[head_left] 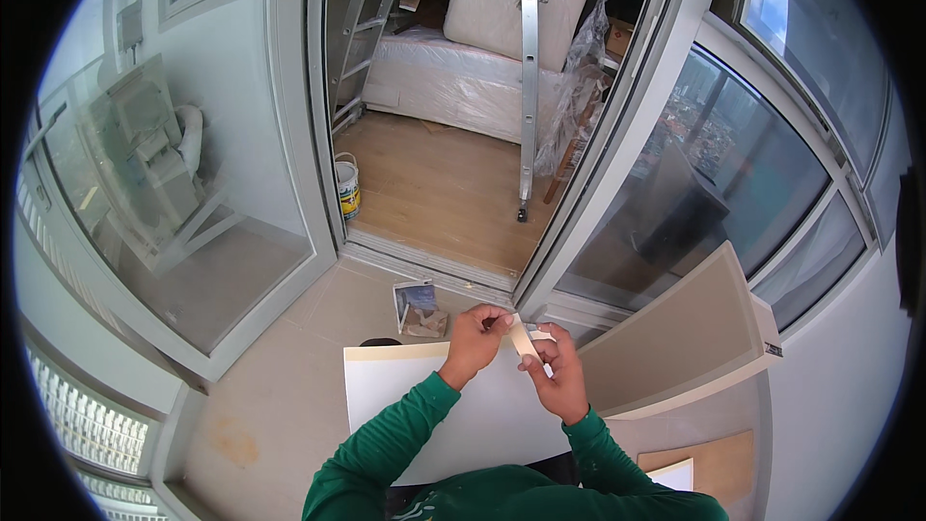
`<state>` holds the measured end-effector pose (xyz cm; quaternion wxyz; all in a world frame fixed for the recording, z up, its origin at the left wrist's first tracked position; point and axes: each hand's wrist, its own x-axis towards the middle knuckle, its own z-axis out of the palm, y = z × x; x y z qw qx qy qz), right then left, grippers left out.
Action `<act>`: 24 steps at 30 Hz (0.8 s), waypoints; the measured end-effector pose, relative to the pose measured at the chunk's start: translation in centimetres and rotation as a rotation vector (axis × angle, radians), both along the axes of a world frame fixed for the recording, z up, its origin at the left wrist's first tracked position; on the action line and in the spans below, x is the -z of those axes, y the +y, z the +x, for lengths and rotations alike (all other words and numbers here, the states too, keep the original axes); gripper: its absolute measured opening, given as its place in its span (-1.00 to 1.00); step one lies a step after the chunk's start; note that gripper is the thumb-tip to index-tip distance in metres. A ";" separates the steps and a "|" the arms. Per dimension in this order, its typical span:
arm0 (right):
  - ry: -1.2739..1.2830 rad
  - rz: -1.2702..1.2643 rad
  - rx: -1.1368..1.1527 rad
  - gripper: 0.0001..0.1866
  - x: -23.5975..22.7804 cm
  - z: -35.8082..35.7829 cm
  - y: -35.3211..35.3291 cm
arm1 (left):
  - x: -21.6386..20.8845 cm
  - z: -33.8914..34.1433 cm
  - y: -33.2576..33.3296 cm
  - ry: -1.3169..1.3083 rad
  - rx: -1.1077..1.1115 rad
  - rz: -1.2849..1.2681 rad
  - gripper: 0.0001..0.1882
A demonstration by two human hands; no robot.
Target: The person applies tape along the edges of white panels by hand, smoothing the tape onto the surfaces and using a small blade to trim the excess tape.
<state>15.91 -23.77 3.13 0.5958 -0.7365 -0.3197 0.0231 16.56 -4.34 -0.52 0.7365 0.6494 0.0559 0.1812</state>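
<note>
A white panel [405,400] lies in front of me, a cream band of tape [386,353] running along its far edge. Over that edge my left hand [471,345] pinches the end of a cream strip of masking tape [523,340]. The strip runs across to my right hand [558,378], which is closed around the tape roll. Fingers hide most of the roll. Just beyond my left hand, a small open box or packet [415,299] sits on the floor with a brownish block-like piece [426,324] beside it.
A large beige panel [675,338] leans at my right by the window. Ahead, an open doorway leads to a wooden floor [434,174] with a paint can [347,188], a ladder [528,87] and plastic-wrapped mattresses [444,77]. A glass door [183,154] stands at the left. Brown board [723,468] lies lower right.
</note>
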 end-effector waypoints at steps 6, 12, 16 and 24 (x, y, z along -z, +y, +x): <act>0.327 0.138 -0.038 -0.37 1.4 -0.8 0.2 | -0.8 -1.2 0.7 -0.124 -0.148 0.188 -0.84; 0.221 0.115 -0.037 -0.44 -0.8 -2.5 -2.2 | -1.5 0.1 0.7 0.060 -0.035 0.128 -0.81; 0.111 -0.078 0.052 -0.48 -2.4 -3.4 -4.8 | -1.5 0.4 -0.8 0.110 0.032 0.278 -0.82; 0.370 -0.064 0.245 -0.71 -1.4 -6.3 -6.4 | 0.1 -0.8 -5.1 0.050 -0.037 0.621 -0.86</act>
